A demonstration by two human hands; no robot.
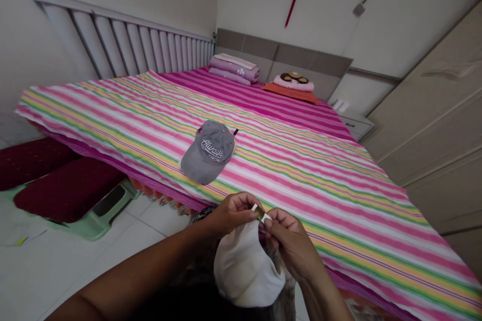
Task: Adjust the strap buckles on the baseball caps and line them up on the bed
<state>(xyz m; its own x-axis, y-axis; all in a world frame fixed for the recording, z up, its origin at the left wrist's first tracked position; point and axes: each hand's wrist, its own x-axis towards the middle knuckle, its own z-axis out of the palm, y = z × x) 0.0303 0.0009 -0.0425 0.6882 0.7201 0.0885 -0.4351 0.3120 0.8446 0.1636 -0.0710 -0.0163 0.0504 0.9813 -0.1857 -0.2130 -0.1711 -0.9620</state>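
My left hand and my right hand meet in front of the bed's near edge. Both pinch the back strap and its small metal buckle of a white cap. The cap hangs below my fingers with its crown toward me. A grey cap with white lettering lies on the striped bedsheet, a little beyond my hands and apart from them.
Folded purple bedding and a pink pillow on an orange one sit at the headboard. Dark red cushions on green stools stand on the floor at left. A wardrobe rises at right. A nightstand is beside the bed.
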